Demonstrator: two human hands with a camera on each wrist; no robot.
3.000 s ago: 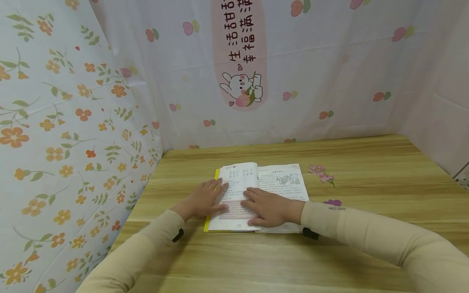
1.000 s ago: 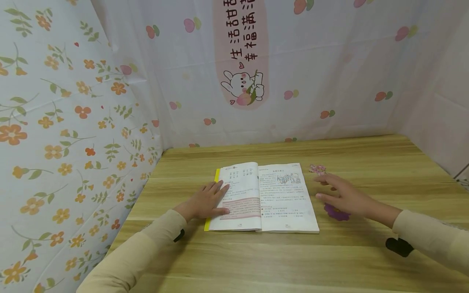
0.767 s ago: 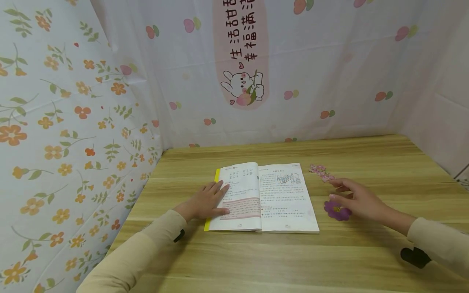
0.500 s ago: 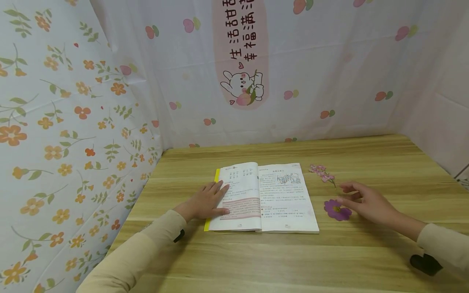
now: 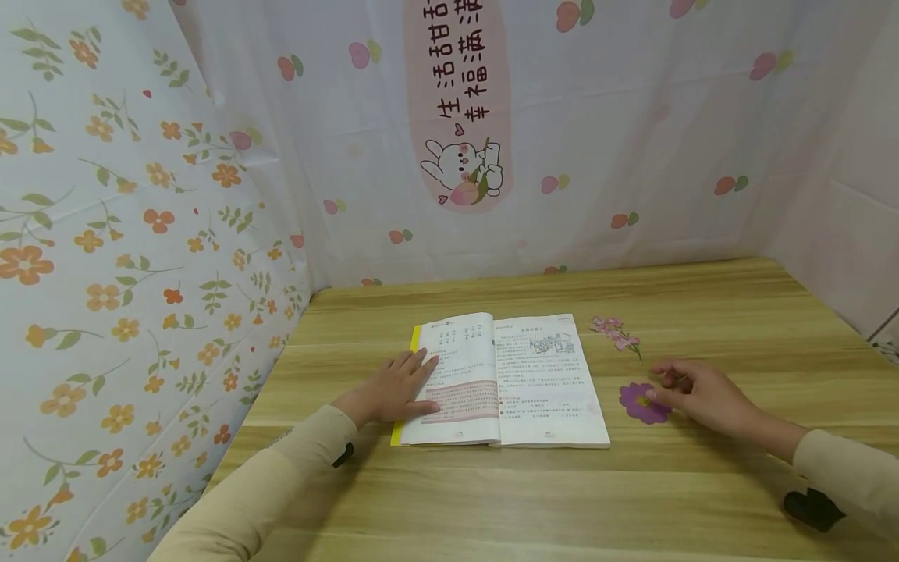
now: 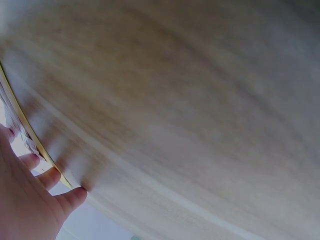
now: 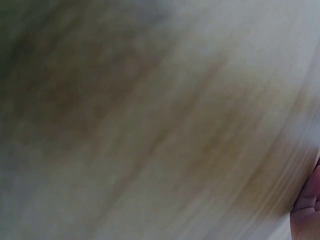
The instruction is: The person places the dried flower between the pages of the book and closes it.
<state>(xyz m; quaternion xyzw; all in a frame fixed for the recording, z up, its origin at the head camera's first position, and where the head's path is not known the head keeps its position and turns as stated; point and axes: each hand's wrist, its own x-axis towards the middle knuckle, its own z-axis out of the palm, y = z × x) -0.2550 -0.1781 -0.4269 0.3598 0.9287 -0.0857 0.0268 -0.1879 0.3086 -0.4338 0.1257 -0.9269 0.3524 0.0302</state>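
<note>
An open book (image 5: 548,390) with a yellow cover edge lies on the wooden table. My left hand (image 5: 389,386) rests on the left page's outer edge, fingers spread; the left wrist view shows its fingers (image 6: 50,177) along the yellow edge. To the book's right lies a purple flower (image 5: 635,402) with a yellow centre. My right hand (image 5: 709,394) is at this flower's right side, its thumb overlapping a petal and its index finger apart from the thumb. Just beyond is a pink flower sprig (image 5: 618,334) with a thin stem. Only a sliver of the right hand (image 7: 306,215) shows in the right wrist view.
The wooden table (image 5: 456,499) reaches back to a white curtain (image 5: 604,140) with fruit prints, lettering and a rabbit. A floral curtain (image 5: 126,273) hangs along the left side, and a pale one (image 5: 843,195) on the right.
My right hand has left the book's pages, passed near the pink sprig and come back to the purple flower, its thumb now over a petal. The left hand has stayed on the page.
</note>
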